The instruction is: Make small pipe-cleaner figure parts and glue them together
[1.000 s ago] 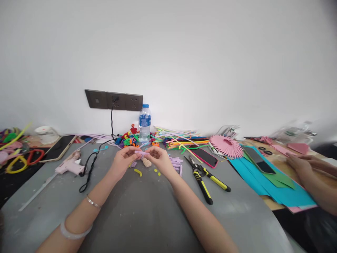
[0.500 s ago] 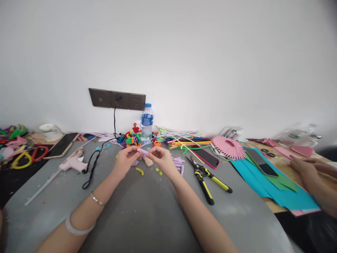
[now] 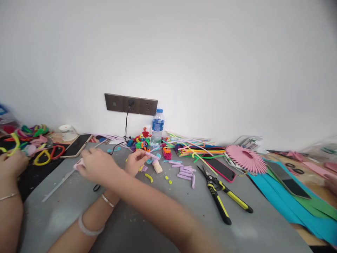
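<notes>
Between the fingertips of my left hand (image 3: pixel 134 162) is a short lilac pipe cleaner piece (image 3: pixel 152 156). My right arm crosses over my left wrist, and my right hand (image 3: pixel 98 168), slightly blurred, is closed around the pink glue gun (image 3: pixel 79 164). Most of the gun is hidden by that hand; its glue stick (image 3: pixel 56 187) sticks out toward the lower left. Just right of my left hand lies a cream-coloured wrapped piece (image 3: pixel 157 167). Beyond it are several cut lilac pieces (image 3: pixel 186 172) and a bent yellow-green piece (image 3: pixel 149 177).
Yellow-and-black pliers-like cutters (image 3: pixel 217 191) lie at right, beside a pink-edged phone (image 3: pixel 220 168). A water bottle (image 3: pixel 158 127) stands by the wall, near a pipe cleaner bundle (image 3: pixel 200 149). At far left, another person's hand (image 3: pixel 12 165) holds a yellow strip. Blue paper (image 3: pixel 279 196) lies far right.
My right hand has left the lilac piece and crossed leftward to the glue gun. My left hand keeps the piece. The view has swung left, bringing another person's hand into view.
</notes>
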The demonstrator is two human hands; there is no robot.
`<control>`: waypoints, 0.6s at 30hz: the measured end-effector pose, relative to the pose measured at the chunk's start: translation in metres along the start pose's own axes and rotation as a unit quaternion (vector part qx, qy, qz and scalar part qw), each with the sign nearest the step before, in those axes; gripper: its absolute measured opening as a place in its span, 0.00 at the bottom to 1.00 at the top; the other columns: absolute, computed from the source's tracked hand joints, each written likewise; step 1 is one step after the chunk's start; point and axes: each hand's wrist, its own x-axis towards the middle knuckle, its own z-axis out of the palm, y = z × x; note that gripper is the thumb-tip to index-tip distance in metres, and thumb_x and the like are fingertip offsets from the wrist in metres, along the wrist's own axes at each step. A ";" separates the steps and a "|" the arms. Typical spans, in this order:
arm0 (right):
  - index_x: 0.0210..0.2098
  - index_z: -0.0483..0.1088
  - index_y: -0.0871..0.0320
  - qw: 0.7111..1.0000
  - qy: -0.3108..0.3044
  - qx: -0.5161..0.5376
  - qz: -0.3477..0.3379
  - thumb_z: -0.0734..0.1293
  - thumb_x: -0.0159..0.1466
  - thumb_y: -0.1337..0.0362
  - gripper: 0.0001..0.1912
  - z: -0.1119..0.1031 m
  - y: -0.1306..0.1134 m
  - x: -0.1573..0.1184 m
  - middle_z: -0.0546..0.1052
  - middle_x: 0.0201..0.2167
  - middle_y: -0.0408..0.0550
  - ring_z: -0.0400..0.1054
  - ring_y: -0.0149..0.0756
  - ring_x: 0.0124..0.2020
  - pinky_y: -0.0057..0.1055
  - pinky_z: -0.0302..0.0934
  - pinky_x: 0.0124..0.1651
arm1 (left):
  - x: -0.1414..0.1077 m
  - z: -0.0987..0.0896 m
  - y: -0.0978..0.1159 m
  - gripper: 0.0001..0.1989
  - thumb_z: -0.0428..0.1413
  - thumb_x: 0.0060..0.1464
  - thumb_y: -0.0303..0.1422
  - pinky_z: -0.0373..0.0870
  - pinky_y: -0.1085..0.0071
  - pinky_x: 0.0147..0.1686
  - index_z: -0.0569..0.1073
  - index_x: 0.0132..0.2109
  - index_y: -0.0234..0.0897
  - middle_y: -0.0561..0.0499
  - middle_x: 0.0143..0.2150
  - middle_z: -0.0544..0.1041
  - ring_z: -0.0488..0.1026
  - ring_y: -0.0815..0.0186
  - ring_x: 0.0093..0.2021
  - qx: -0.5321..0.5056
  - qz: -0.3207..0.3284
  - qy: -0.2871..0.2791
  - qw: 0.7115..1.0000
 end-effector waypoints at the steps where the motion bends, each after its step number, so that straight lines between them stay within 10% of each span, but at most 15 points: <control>1: 0.51 0.66 0.68 0.999 -0.028 -0.027 0.036 0.64 0.65 0.59 0.20 0.016 -0.004 0.010 0.74 0.50 0.63 0.69 0.49 0.50 0.40 0.69 0.44 | -0.001 -0.001 0.001 0.19 0.64 0.43 0.48 0.57 0.75 0.19 0.76 0.30 0.35 0.57 0.21 0.65 0.58 0.74 0.19 -0.012 -0.023 -0.014 1.000; 5: 0.59 0.58 0.75 0.981 -0.103 -0.070 0.150 0.63 0.65 0.68 0.26 0.058 -0.004 0.033 0.70 0.55 0.76 0.70 0.51 0.54 0.41 0.70 0.44 | -0.002 -0.006 0.004 0.19 0.64 0.43 0.47 0.56 0.75 0.22 0.77 0.32 0.34 0.57 0.23 0.65 0.57 0.73 0.22 -0.037 -0.077 -0.023 0.996; 11: 0.66 0.41 0.81 0.967 -0.206 0.012 0.151 0.58 0.64 0.74 0.35 0.050 0.007 0.031 0.72 0.53 0.78 0.69 0.52 0.57 0.49 0.66 0.52 | 0.002 -0.005 -0.005 0.19 0.64 0.43 0.47 0.58 0.75 0.25 0.78 0.31 0.33 0.54 0.25 0.68 0.60 0.71 0.26 -0.016 -0.051 -0.014 0.998; 18: 0.53 0.61 0.62 0.954 0.020 0.271 0.130 0.57 0.68 0.59 0.17 0.013 0.022 0.007 0.78 0.39 0.55 0.75 0.42 0.36 0.37 0.69 0.38 | 0.008 -0.008 -0.020 0.14 0.64 0.46 0.42 0.60 0.74 0.23 0.78 0.31 0.34 0.55 0.25 0.71 0.62 0.71 0.23 -0.001 0.008 -0.008 1.000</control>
